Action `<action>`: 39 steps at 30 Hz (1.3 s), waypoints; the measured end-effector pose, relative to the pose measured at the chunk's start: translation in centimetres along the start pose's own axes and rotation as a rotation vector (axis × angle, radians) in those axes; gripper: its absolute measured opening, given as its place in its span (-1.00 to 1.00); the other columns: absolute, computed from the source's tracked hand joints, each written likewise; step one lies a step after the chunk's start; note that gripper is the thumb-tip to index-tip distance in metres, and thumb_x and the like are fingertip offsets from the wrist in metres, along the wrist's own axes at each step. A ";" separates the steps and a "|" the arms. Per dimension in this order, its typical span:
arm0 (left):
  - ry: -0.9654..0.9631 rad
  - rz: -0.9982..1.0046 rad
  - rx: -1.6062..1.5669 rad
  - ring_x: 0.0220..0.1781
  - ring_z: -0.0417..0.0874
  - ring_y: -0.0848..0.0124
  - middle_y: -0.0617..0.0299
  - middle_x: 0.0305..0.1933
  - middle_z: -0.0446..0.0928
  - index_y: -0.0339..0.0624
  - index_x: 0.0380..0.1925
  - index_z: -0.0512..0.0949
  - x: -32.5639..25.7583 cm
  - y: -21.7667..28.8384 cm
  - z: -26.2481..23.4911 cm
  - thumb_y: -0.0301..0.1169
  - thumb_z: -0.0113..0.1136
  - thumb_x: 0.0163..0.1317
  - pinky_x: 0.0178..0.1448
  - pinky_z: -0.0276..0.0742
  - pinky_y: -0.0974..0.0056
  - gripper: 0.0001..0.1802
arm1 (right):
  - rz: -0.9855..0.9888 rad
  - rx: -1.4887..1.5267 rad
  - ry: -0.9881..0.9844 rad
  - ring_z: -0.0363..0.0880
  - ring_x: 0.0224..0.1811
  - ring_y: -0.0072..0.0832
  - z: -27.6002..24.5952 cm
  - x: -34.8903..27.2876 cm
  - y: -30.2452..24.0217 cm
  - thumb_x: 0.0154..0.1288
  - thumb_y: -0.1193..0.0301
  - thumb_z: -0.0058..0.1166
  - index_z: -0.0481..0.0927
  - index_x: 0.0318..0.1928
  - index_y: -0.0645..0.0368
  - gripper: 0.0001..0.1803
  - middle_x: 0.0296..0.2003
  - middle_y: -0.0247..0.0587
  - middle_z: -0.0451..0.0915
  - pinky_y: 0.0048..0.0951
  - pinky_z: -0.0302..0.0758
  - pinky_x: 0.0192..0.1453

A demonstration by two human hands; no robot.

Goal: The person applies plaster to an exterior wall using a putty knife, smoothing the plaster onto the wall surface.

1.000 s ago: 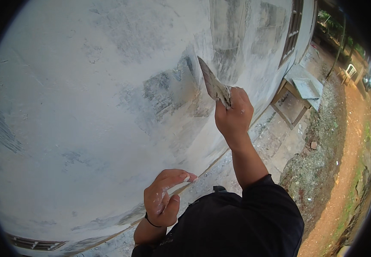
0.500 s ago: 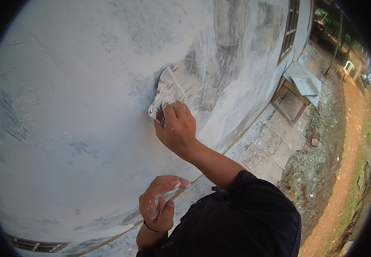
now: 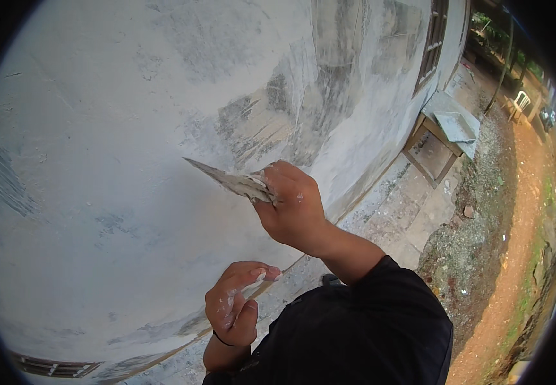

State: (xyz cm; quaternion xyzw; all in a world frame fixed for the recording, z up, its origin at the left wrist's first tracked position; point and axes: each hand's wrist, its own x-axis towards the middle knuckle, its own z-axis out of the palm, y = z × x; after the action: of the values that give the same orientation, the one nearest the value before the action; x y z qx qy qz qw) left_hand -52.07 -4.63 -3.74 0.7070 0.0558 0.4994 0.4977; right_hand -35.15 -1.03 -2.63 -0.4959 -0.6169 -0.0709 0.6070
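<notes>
My right hand is closed around a putty knife thickly smeared with white filler. Its blade is seen nearly edge-on, tip toward the left; whether it touches the wall I cannot tell. Behind it, the wall is coated white, with grey patches showing through just above the blade. Lower down, my left hand hangs in front of the wall with nothing in it. Its fingers are bent, the thumb stands apart from them, and filler is stuck to the palm and fingertips.
Along the wall at right stands a wooden stand with a grey board and a shallow tray on top. A barred window sits above it. Paving, gravel and a dirt path run alongside; a chair stands farther off.
My right hand has moved right and slightly down, away from the grey patch. The putty knife has turned from showing its broad face to nearly edge-on. My left hand has barely moved.
</notes>
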 end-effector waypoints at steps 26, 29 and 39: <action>-0.075 -0.054 -0.022 -0.09 0.59 0.08 -0.19 -0.15 0.46 -0.50 -0.11 0.42 4.6 -4.6 6.0 -0.76 -0.34 -0.41 0.09 0.46 0.11 -0.33 | 0.244 0.085 0.276 0.41 -0.50 -0.19 -6.3 2.0 11.9 -0.21 0.63 0.14 0.44 -0.50 0.29 -0.82 -0.54 -0.12 0.41 -0.37 0.36 -0.44; -0.077 -0.059 -0.008 -0.09 0.59 0.08 -0.19 -0.15 0.46 -0.49 -0.11 0.41 3.9 -4.1 5.3 -0.77 -0.36 -0.43 0.07 0.47 0.10 -0.31 | 0.198 -0.012 0.390 0.43 -0.51 -0.25 -6.5 1.8 10.0 -0.17 0.62 0.13 0.51 -0.43 0.29 -0.82 -0.54 -0.13 0.42 -0.41 0.36 -0.46; -0.003 -0.034 0.063 -0.11 0.59 0.09 -0.18 -0.17 0.48 -0.48 -0.11 0.40 -0.5 -0.3 1.7 -0.77 -0.35 -0.43 0.06 0.48 0.10 -0.32 | -0.022 -0.378 0.351 0.38 -0.44 -0.20 3.9 0.6 6.4 -0.18 0.58 0.18 0.38 -0.47 0.21 -0.76 -0.50 -0.12 0.32 -0.27 0.36 -0.40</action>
State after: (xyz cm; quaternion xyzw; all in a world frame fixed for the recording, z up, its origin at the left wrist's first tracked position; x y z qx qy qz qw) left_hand -50.88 -5.92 -4.28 0.7219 0.0829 0.4879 0.4836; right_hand -33.22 5.18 -6.40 -0.5737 -0.4834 -0.2766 0.6005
